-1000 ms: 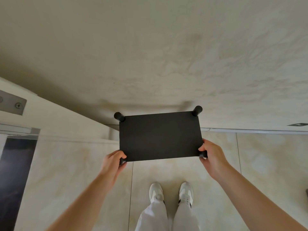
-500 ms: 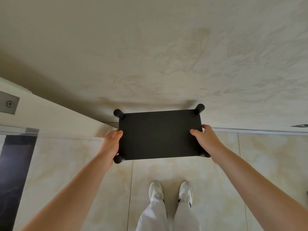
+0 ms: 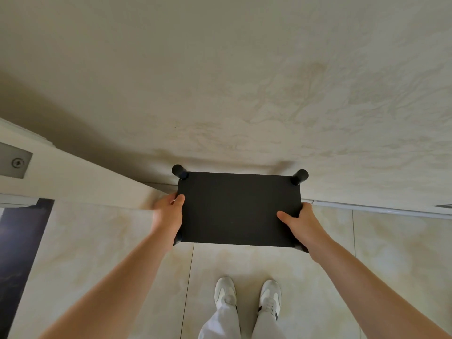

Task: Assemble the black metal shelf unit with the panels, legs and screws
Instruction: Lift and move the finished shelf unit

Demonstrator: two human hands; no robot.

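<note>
Left hand (image 3: 168, 215): grips the left short edge of the flat black rectangular metal panel (image 3: 238, 207), thumb on top; 1 second ago it pinched the near-left corner by the leg.
Panel: held level near the edge of the cream marbled stone table (image 3: 244, 81), partly over the tiled floor (image 3: 97, 241).
Legs: 2 short black cylindrical legs (image 3: 179, 171) show at the far corners, 2 more half hidden behind the wrists.
Right hand (image 3: 299, 222): grips the right short edge, having slid forward likewise.
Meaning: with all 4 legs on, this tier looks assembled; the firmer side hold suggests setting it down.
</note>
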